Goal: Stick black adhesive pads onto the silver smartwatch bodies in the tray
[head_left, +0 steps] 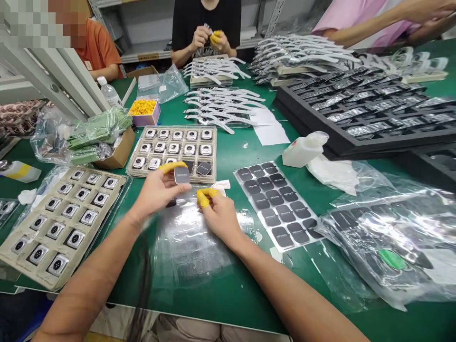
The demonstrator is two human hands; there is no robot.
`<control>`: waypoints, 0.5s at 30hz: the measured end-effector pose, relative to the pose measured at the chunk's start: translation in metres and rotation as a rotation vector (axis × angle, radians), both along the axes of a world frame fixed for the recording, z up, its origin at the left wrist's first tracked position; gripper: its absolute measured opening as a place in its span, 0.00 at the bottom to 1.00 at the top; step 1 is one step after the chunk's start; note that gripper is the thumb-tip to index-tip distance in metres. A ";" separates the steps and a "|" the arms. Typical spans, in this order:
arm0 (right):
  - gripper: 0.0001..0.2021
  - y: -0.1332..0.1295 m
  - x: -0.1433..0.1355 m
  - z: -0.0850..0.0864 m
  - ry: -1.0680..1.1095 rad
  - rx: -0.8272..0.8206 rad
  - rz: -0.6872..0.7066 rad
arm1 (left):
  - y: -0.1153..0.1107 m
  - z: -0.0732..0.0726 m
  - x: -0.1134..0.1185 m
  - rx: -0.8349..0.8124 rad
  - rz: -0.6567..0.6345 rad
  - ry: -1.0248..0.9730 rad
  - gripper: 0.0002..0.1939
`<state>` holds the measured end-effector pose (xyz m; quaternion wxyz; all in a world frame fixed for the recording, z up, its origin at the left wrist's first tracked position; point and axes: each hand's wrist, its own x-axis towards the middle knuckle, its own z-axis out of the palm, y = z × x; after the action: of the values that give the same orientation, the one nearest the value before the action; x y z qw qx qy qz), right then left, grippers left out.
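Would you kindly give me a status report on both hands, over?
Left hand holding grey square. Right hand close by, grip unclear. Clear plastic sheet below, on the table.

Left of the sticker sheet [279, 205], the square piece [182, 175] looked smooth and satiny, plastic film [194, 249] glossy; right of it, a plastic bag [374, 237] shone, creased; beyond it, the foam tray [313, 119] looked matt.

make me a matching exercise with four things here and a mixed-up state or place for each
Column 1
1. left hand
2. flat sheet
3. lavender box
4. white bottle

Column 2
A. beside the black foam tray
B. filled with small yellow pieces
C. holding a grey square
D. bearing rows of dark squares

Pairs: 1-C, 2-D, 3-B, 4-A
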<state>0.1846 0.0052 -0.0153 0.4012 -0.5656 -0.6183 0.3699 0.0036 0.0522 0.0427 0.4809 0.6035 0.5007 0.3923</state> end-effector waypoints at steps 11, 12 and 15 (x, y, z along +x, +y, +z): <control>0.08 0.003 -0.002 0.001 -0.179 0.061 0.057 | 0.087 0.032 -0.009 0.282 -0.292 1.091 0.37; 0.08 0.004 -0.002 0.000 -0.192 0.055 0.058 | 0.088 0.032 -0.004 0.367 -0.299 1.090 0.30; 0.08 0.006 -0.003 -0.001 -0.213 0.048 0.061 | 0.092 0.025 0.018 0.563 -0.456 1.059 0.20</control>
<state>0.1812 0.0116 -0.0161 0.3352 -0.5729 -0.6831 0.3047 0.0217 0.1437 0.0674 0.0627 0.9100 0.4073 0.0454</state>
